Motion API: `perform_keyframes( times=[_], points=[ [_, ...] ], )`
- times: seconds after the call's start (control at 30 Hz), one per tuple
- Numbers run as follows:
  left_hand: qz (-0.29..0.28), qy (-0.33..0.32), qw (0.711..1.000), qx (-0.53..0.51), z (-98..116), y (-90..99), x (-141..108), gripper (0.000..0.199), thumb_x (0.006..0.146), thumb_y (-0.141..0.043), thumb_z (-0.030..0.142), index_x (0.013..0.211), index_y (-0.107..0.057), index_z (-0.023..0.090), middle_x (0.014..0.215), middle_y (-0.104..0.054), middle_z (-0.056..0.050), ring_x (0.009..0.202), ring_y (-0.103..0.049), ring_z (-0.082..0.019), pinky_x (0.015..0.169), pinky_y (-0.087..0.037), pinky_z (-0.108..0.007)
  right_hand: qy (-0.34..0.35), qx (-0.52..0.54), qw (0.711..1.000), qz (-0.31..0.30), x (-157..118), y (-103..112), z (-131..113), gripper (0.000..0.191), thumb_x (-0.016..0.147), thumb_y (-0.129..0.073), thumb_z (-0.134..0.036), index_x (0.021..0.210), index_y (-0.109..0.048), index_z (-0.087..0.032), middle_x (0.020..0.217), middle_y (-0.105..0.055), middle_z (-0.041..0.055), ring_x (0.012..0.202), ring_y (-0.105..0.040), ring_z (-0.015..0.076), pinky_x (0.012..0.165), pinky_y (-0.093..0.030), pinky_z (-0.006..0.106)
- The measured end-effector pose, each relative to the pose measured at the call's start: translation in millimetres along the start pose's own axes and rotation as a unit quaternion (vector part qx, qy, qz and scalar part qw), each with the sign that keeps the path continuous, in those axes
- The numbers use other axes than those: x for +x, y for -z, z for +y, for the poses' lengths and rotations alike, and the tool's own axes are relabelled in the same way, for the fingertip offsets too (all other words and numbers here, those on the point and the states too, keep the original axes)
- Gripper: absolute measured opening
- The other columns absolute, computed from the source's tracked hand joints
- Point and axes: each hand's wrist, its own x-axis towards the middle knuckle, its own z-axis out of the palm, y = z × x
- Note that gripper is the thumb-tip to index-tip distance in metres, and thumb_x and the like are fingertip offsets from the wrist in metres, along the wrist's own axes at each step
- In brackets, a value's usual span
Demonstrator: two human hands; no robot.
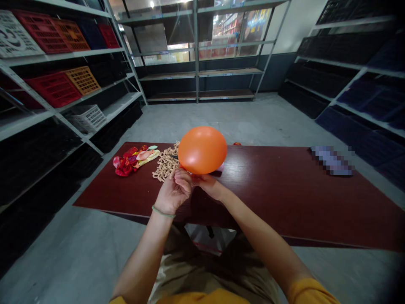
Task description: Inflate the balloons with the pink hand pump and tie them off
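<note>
An inflated orange balloon (pixel 202 150) is held above the table, just beyond my hands. My left hand (pixel 177 190), with a pale green band at the wrist, has its fingers curled at the balloon's lower left side. From the right, my right hand (pixel 209 185) has its fingers closed together under the balloon, close to the left fingertips. The balloon's neck is hidden between the hands. Behind my left hand lies a heap of beige, curved, knobbly pieces (pixel 165 164), partly covered by the balloon. A pinkish object (pixel 220 168) shows only partly behind the balloon.
A dark red-brown table (pixel 268 194) spans the front. Crumpled red, pink and yellow soft pieces (pixel 131 160) lie at its left; a blurred-out bluish item (pixel 332 160) lies at its right. Shelves with crates (pixel 53 88) stand left, more racks (pixel 198 55) behind and right.
</note>
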Motion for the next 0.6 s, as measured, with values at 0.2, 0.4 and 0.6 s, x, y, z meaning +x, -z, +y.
perform_keyframes(
  times=[0.2, 0.4, 0.6],
  points=[
    [0.004, 0.058, 0.998, -0.028, -1, 8.2, 17, 0.029, 0.086, -0.057, 0.014, 0.061, -0.043, 0.018, 0.053, -0.038, 0.004, 0.043, -0.037, -0.005, 0.041, -0.036, -0.014, 0.01, -0.126, 0.99, 0.06, -33, 17, -21, 0.022, 0.09, -0.051, -0.04, 0.097, -0.066, -0.024, 0.078, -0.068, 0.0028, 0.063, -0.063, 0.0184, 0.059, -0.05, 0.031],
    [0.025, 0.013, 0.992, 0.125, -40, 4.7, 42, 0.035, 0.087, -0.056, 0.032, 0.059, -0.039, 0.02, 0.049, -0.024, 0.009, 0.037, -0.021, -0.005, 0.034, -0.02, -0.016, 0.212, -0.551, 0.789, 0.173, -73, 20, -50, 0.025, 0.098, -0.043, -0.023, 0.093, -0.067, -0.019, 0.078, -0.067, 0.0083, 0.073, -0.059, 0.0206, 0.067, -0.042, 0.032],
    [0.02, -0.239, 0.852, 0.465, -64, 8.3, 36, 0.04, 0.087, -0.053, 0.033, 0.051, -0.044, 0.019, 0.048, -0.04, 0.004, 0.047, -0.035, -0.01, 0.048, -0.029, -0.023, 0.306, -0.601, 0.731, 0.101, -72, 35, -85, 0.029, 0.097, -0.04, -0.016, 0.108, -0.067, -0.016, 0.084, -0.065, 0.0092, 0.078, -0.053, 0.0228, 0.077, -0.041, 0.037]
  ],
)
